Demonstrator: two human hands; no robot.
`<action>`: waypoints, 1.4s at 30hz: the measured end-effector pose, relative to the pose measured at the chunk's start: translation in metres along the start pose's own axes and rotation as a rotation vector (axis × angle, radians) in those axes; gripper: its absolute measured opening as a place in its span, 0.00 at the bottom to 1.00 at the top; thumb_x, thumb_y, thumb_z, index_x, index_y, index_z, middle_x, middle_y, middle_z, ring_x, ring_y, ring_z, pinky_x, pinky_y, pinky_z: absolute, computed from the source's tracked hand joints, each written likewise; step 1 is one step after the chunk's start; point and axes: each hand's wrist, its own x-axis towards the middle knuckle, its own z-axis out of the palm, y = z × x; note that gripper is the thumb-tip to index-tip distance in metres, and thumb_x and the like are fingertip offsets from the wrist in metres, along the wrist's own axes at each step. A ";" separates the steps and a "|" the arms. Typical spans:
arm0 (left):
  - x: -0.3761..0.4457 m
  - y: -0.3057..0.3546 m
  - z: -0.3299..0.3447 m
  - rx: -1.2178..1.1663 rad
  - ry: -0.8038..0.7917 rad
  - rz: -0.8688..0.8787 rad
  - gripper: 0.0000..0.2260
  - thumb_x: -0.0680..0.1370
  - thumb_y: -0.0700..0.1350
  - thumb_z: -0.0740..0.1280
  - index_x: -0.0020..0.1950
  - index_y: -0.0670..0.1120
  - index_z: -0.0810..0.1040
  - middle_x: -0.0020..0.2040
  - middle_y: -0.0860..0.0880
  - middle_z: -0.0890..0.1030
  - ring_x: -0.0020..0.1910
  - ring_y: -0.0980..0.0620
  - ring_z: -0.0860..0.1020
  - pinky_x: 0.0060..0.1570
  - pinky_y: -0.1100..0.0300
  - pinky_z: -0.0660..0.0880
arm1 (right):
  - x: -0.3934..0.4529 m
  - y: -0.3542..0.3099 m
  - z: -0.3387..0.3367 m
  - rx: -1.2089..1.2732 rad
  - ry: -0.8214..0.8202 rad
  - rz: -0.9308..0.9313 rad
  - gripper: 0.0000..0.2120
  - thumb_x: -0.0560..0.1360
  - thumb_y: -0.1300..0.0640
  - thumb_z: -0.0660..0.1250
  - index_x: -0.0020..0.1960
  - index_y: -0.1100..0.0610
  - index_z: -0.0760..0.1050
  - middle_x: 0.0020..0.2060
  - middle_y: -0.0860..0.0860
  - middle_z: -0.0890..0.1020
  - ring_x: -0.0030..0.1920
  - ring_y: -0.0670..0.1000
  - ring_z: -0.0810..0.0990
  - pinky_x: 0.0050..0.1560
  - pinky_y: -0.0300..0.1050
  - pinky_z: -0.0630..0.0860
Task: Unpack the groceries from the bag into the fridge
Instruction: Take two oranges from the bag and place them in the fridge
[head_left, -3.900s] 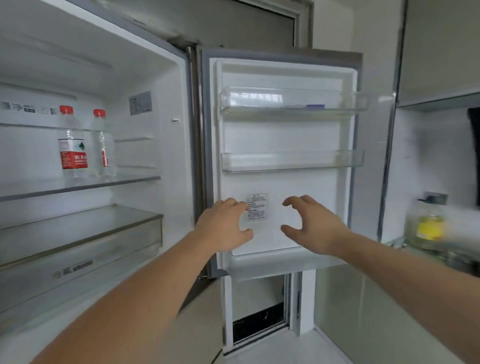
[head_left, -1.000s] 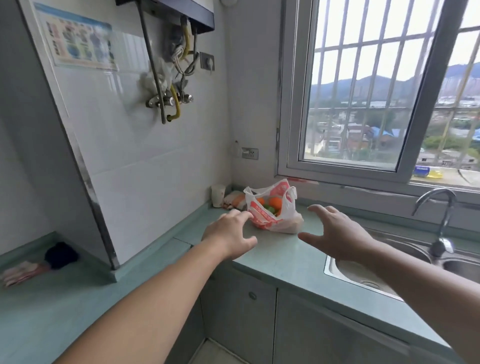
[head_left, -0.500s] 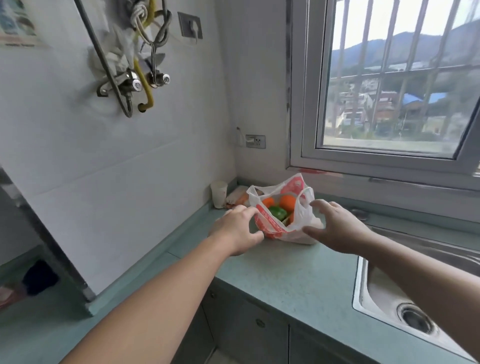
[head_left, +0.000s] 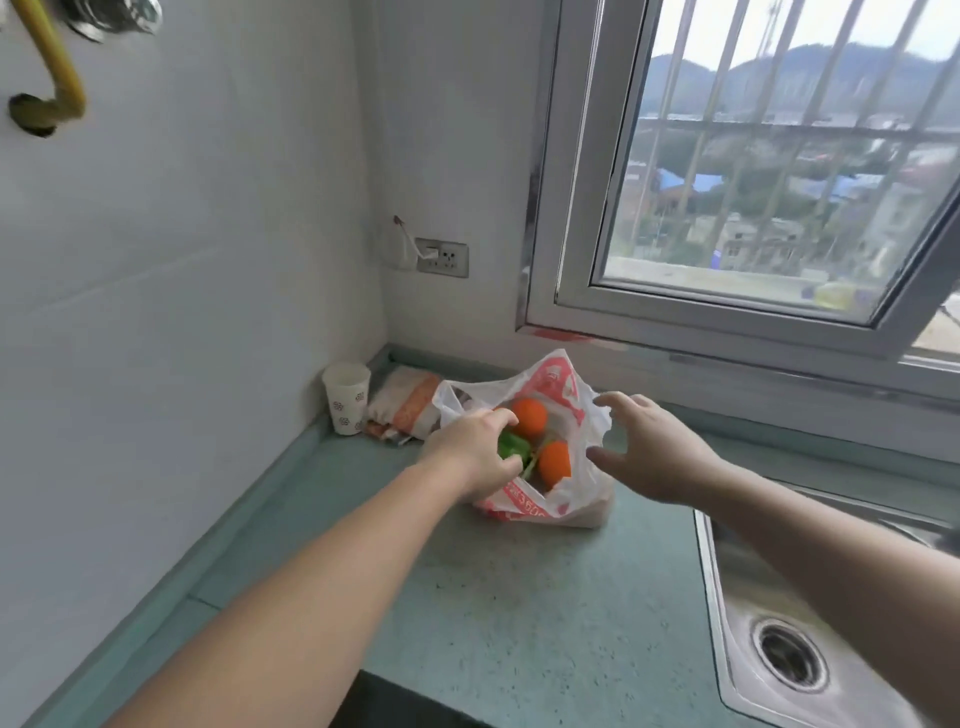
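Hands: left hand (head_left: 475, 454) inside crinkly plastic bag (head_left: 558, 499), right hand (head_left: 652, 457) spread beside it

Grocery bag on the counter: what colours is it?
White plastic bag with red print, head view.

We see left hand (head_left: 475, 454) in bag (head_left: 558, 387) on bench (head_left: 519, 597), fingers curled on green vegetable (head_left: 511, 446); right hand (head_left: 652, 454) spread beside bag; two oranges (head_left: 530, 415) inside.
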 end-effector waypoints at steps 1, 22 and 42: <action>0.012 -0.004 0.002 0.000 -0.013 0.014 0.24 0.75 0.55 0.63 0.72 0.55 0.67 0.71 0.53 0.70 0.65 0.50 0.73 0.59 0.51 0.74 | 0.009 -0.004 0.003 -0.002 0.011 -0.003 0.30 0.73 0.44 0.66 0.72 0.48 0.62 0.62 0.51 0.73 0.60 0.53 0.75 0.58 0.51 0.75; 0.127 -0.055 0.095 0.136 -0.294 -0.035 0.18 0.81 0.43 0.51 0.68 0.58 0.67 0.57 0.48 0.79 0.50 0.44 0.77 0.47 0.47 0.78 | 0.132 0.040 0.125 -0.039 -0.215 -0.181 0.06 0.78 0.55 0.62 0.54 0.48 0.76 0.47 0.47 0.79 0.44 0.49 0.78 0.46 0.43 0.79; 0.151 -0.085 0.124 0.271 -0.502 0.107 0.32 0.69 0.63 0.69 0.68 0.52 0.65 0.61 0.48 0.72 0.58 0.43 0.75 0.51 0.48 0.75 | 0.172 0.054 0.177 -0.026 -0.172 0.038 0.16 0.75 0.57 0.65 0.62 0.50 0.73 0.62 0.51 0.75 0.61 0.56 0.74 0.57 0.49 0.75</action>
